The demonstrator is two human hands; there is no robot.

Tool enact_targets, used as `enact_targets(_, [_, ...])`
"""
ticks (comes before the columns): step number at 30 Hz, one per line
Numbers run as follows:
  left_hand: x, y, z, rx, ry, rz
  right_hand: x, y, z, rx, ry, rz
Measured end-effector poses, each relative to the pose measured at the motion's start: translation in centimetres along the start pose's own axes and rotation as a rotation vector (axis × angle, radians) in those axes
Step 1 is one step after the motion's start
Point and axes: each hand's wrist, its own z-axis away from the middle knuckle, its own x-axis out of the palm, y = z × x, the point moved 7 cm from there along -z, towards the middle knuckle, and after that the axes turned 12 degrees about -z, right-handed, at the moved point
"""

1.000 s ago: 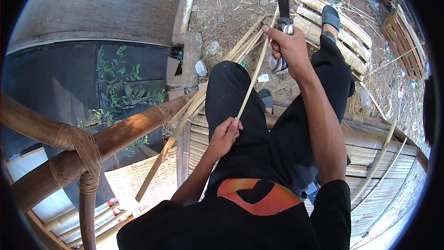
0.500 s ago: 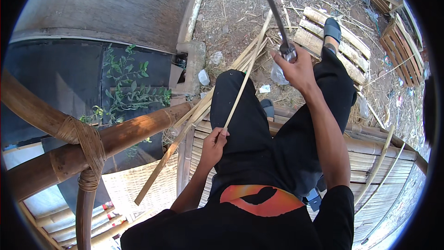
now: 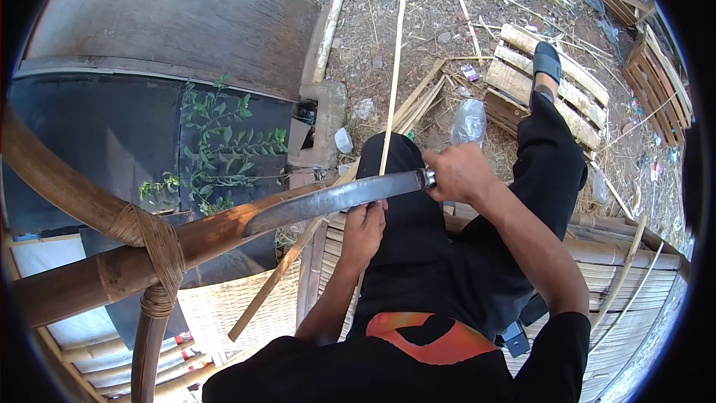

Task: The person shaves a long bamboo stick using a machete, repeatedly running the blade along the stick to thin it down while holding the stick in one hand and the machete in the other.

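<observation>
My right hand (image 3: 464, 173) is closed round the handle of a machete (image 3: 328, 200). The long steel blade lies crosswise in front of me, its tip toward the left. Just below the blade, my left hand (image 3: 363, 233) pinches a thin bamboo strip (image 3: 395, 67). That strip runs away over my left thigh, and the blade crosses above it near my fingers. Whether the edge touches the strip I cannot tell. Part of the strip is hidden under the blade and my left hand, and a length shows again beside my lap.
A bamboo rail (image 3: 209, 235) with a bound joint stands on the left. More split bamboo pieces (image 3: 424, 104) lie beyond my left knee. My foot rests on a slatted wooden crate (image 3: 514, 60). A clear plastic bag (image 3: 468, 121) and litter lie on the ground. Bamboo slats (image 3: 626, 306) form my seat.
The machete has swung from pointing away and upward to lying crosswise over the strip. My right hand came down and nearer. The strip in my left hand has shifted to a steeper angle.
</observation>
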Motion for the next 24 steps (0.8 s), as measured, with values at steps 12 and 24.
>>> enact_targets(12, [1.3,-1.4,1.7,-0.229,-0.215,0.272,-0.6,1.9,-0.5,-0.026,0.108,-0.113])
enact_targets(24, [2.1,-1.7,3.7,-0.305,-0.329,0.461,-3.9,6.2,-1.9,0.067,0.285,-0.208])
